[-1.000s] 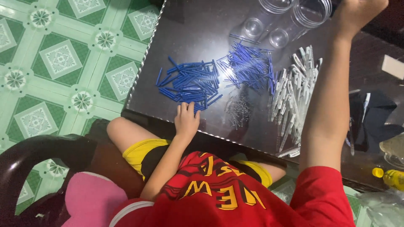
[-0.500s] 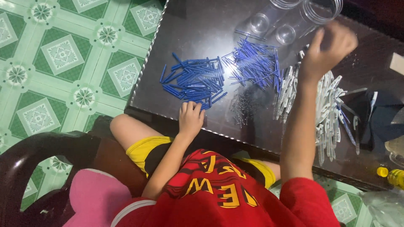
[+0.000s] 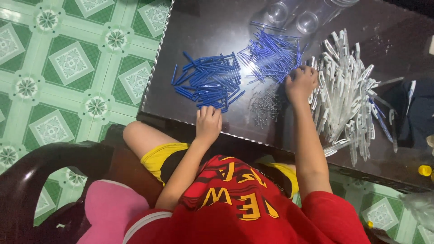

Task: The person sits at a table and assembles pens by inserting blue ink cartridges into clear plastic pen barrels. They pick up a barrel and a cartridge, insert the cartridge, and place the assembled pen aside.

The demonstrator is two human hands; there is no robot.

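At the far left lies green patterned floor tile (image 3: pixel 68 63), and beside it begins the dark glossy table (image 3: pixel 203 36), where pen parts are sorted into heaps. Leftmost on the table is a pile of short dark-blue pen pieces (image 3: pixel 210 81); the left hand (image 3: pixel 208 123) rests at the near edge of this pile, fingers curled down against the tabletop and touching the nearest pieces, though whether it pinches one I cannot tell. Right of that, farther back, sits a fan of thin blue refills (image 3: pixel 271 52), and nearer, between the two hands, a scatter of tiny metal springs (image 3: pixel 264 106). The right hand (image 3: pixel 300 83) is bunched at the seam between the refills and the big heap of clear pen barrels (image 3: pixel 346 90); its fingers are drawn close together, seemingly on something small, but what they hold is hidden. Two clear plastic jars (image 3: pixel 294 16) stand at the far edge. These parts look light, stiff and slick, likely to roll or skid on the shiny surface; a barrel is best pinched at mid-length, a refill near its end so it does not bend.
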